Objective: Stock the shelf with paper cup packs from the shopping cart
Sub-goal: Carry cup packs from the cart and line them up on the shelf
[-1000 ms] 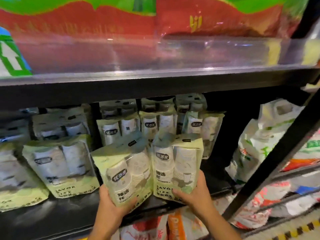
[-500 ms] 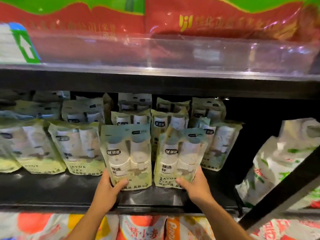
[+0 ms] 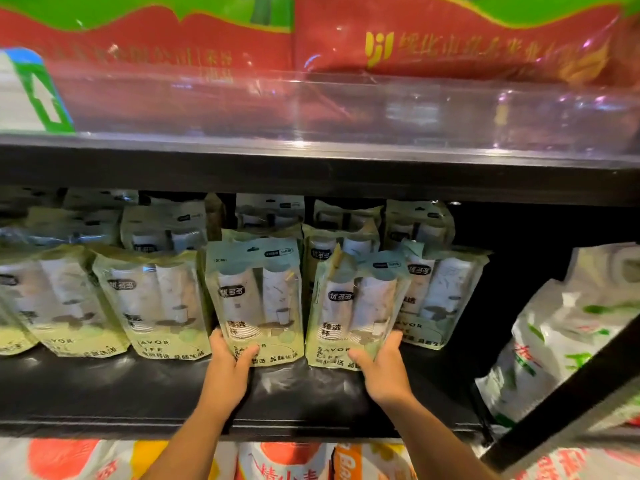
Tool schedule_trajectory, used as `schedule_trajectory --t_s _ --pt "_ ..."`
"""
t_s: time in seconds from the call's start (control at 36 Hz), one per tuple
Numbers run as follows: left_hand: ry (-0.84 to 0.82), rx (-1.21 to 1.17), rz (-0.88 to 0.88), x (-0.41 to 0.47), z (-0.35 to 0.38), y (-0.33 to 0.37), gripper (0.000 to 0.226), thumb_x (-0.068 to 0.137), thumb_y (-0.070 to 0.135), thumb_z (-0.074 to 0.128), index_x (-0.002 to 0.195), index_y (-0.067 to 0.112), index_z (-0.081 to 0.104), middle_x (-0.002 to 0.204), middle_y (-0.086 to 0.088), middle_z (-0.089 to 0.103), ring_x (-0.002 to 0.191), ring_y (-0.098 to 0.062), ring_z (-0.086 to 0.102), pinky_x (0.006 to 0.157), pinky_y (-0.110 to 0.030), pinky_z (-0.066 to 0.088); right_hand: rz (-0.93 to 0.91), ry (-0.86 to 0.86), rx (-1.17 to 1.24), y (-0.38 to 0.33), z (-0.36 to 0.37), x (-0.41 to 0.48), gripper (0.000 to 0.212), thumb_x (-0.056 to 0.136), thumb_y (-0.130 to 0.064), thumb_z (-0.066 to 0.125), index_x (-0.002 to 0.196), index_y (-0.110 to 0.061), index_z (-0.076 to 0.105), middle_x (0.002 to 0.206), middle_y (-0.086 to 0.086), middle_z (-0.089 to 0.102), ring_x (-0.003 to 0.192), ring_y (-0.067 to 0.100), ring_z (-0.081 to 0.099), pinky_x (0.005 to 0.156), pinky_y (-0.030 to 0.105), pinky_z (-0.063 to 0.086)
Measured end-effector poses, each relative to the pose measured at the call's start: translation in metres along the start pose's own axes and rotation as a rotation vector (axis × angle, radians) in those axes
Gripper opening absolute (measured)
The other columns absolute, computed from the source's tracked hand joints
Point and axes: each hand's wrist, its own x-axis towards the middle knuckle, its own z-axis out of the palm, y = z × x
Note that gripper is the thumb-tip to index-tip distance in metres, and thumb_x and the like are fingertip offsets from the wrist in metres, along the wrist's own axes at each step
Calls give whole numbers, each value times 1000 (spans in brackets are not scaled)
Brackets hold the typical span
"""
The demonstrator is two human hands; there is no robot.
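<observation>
Two bare forearms reach up from the bottom of the frame to a dark shelf (image 3: 104, 386) in the middle of the picture. The left hand (image 3: 230, 362) grips the lower left corner of a pale green paper cup pack (image 3: 256, 299); its thumb (image 3: 247, 353) lies curled across the front of the pack, and the other fingers are hidden behind it. The right hand (image 3: 381, 365) grips the lower right corner of a second cup pack (image 3: 356, 306); its thumb presses the front near the bottom edge, and its fingers (image 3: 393, 341) wrap round the right side.

Both packs stand upright at centre frame, just above the hands, side by side with a narrow gap between them; their bottom edges sit at the shelf board, though it cannot be told whether they rest on it. Each clear-fronted pack shows two stacks of white cups.

More packs of the same kind (image 3: 156, 299) line the shelf to the left, behind and to the right of the held pair, in rows running back into shadow.

Across the top of the frame, red and green bags (image 3: 450, 36) lie on the upper shelf behind a clear plastic guard (image 3: 346, 109); white printed bags (image 3: 568, 341) fill the right edge, behind a slanting black bar (image 3: 571, 393); orange and white bags (image 3: 277, 462) show along the bottom.
</observation>
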Motion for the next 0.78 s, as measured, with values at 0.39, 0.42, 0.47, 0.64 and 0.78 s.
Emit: schedule_trajectory --t_s 0.39,0.42,0.47,0.64,0.78 --pt "84 103 16 -4 -1 -4 45 97 28 60 137 13 45 131 -7 60 118 -27 58 100 -47 49 92 4 67 9 3 -9 89 86 -12 78 152 -27 21 140 -4 54 127 14 52 111 43 43" --pt "76 108 10 -3 -2 -8 46 97 30 61 138 17 44 132 -5 61 119 -25 59 101 -49 49 92 -1 81 10 1 -12 98 84 -10 80 156 -25 16 146 -2 48 131 13 47 115 42 38" --pt "54 130 -6 0 -2 -21 53 95 33 63 142 23 40 136 -1 59 123 -22 58 103 -50 50 87 0 65 13 -3 -17 103 81 -10 82 158 -20 14 153 -1 39 139 16 39 119 39 32" --pt "76 307 5 -36 -8 -18 62 91 10 67 146 8 41 143 -9 48 135 -29 44 115 -45 37 -46 -2 -341 43 -23 -40 60 90 -25 72 142 -25 42 148 -8 35 138 13 40 114 26 34" --pt "14 662 37 -74 -12 -42 56 98 44 42 139 8 58 152 -12 47 145 -33 35 120 -47 30 -261 -92 -716 73 -34 -63 42 94 -33 65 135 -26 58 148 -8 47 143 17 38 115 30 34"
